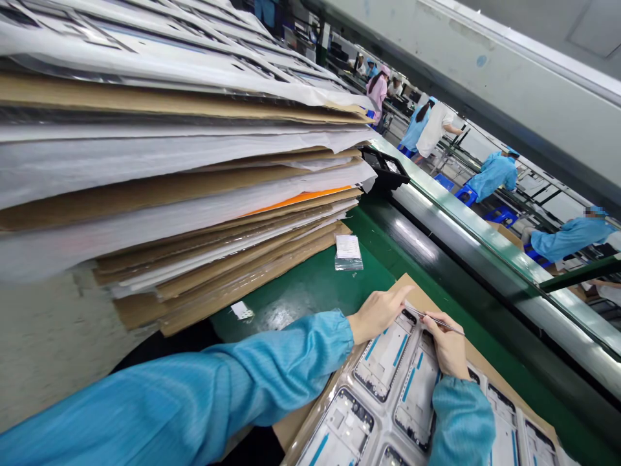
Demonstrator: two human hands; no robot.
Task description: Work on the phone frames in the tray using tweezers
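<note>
My right hand [449, 344] grips slim metal tweezers [445, 323], whose tip points left toward the top end of a phone frame [387, 355]. My left hand [378, 315] is at that same end, close to the tip. Its fingers look curled together, and anything between them is too small or hidden to make out. The frame has blue strips and rests in a moulded clear plastic tray [350, 383]. Below my right hand is another phone frame [416, 401] in its own pocket. Several more frames fill the tray, partly covered by my right sleeve.
Brown cardboard [403, 285] lies under the tray on a green work surface [310, 294]. A tall stack of layered trays, paper and cardboard [204, 181] leans in from the left. Nearby are a labelled plastic bag [348, 252] and a black bin [385, 169]. A metal rail [436, 223] runs behind; people work beyond.
</note>
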